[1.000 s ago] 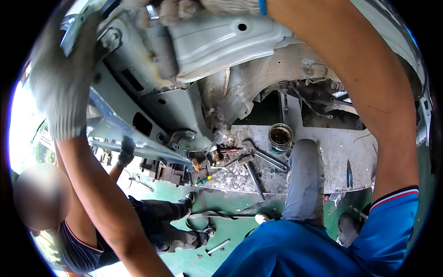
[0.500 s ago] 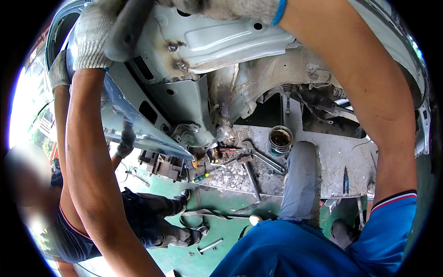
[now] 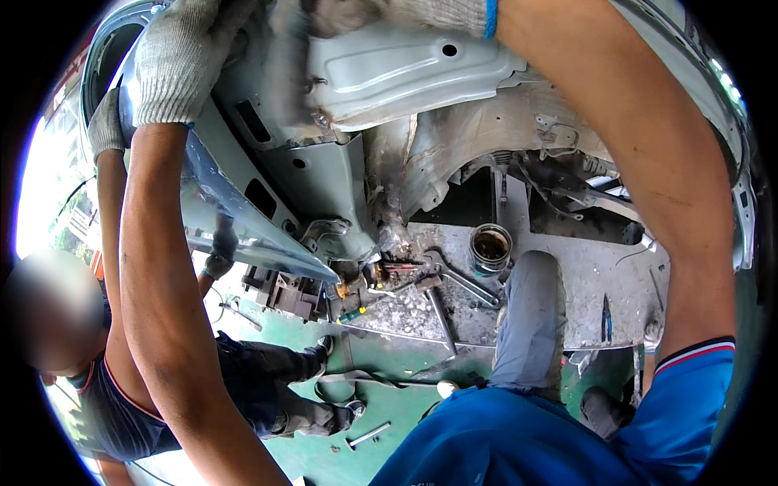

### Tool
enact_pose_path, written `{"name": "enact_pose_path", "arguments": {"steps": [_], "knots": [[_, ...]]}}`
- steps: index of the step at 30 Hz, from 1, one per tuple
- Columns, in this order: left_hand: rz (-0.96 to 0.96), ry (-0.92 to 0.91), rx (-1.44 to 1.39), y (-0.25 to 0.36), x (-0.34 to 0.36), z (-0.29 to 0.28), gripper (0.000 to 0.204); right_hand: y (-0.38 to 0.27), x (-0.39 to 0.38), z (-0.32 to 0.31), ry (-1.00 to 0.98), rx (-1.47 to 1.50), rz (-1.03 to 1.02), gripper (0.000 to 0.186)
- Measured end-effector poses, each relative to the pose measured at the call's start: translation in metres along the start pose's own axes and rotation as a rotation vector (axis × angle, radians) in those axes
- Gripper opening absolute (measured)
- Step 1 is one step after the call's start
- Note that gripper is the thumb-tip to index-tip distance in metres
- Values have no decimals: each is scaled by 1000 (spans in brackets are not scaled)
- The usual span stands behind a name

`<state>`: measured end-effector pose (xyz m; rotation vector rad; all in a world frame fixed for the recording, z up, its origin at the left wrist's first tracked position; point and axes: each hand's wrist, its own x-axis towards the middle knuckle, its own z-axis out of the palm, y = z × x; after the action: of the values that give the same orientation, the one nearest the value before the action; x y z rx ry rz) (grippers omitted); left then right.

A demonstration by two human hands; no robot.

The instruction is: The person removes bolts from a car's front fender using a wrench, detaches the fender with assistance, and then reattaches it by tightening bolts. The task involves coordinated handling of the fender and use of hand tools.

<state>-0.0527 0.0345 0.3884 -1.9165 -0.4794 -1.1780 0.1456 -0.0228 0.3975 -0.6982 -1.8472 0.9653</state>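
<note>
My left hand (image 3: pixel 174 69), in a pale knitted glove, is raised against the blue-grey outer panel (image 3: pixel 212 178) of a car body. Its fingertips run into the top edge, so its grip is hidden. At the top middle my right hand (image 3: pixel 348 14), gloved too and smeared by motion, is closed round a hammer. The blurred grey hammer (image 3: pixel 288 69) hangs in front of the pale inner body panel (image 3: pixel 405 69), between my two hands. Below it, a scorched weld spot (image 3: pixel 321 119) shows on the metal.
A co-worker's gloved hand (image 3: pixel 106 125) rests on the panel beside my left arm; their other hand (image 3: pixel 220 249) is lower. A tin (image 3: pixel 490 248), adjustable wrench (image 3: pixel 462 279), another hammer (image 3: pixel 438 312), screwdriver (image 3: pixel 352 314) and pliers (image 3: pixel 606 318) lie around my knee. A strap (image 3: pixel 356 376) trails on the green floor.
The hammer has swung rightward, away from my left hand, uncovering more of that glove and covering part of the scorched metal. My left hand has shifted slightly; the co-worker's head has moved a little.
</note>
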Motion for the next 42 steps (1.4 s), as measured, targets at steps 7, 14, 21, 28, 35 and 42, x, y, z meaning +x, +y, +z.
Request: {"name": "enact_pose_path", "arguments": {"steps": [7, 14, 21, 28, 35, 42], "knots": [[-57, -218, 110, -57, -13, 47, 39, 16, -5, -20, 82, -979, -503, 19], [-53, -173, 96, -54, -7, 48, 45, 6, -3, -25, 87, -1568, -554, 23], [176, -188, 241, -67, -12, 42, 43, 21, 21, -38, -13, -1748, -734, 22], [-22, -153, 121, -51, -11, 46, 48, 12, 6, -20, 385, -1549, -445, 28], [0, -202, -104, -59, -12, 37, 44, -31, 9, 35, 577, -255, 206, 16], [-7, -168, 101, -50, -12, 46, 45, 18, 11, -24, 238, -885, -329, 20]]}}
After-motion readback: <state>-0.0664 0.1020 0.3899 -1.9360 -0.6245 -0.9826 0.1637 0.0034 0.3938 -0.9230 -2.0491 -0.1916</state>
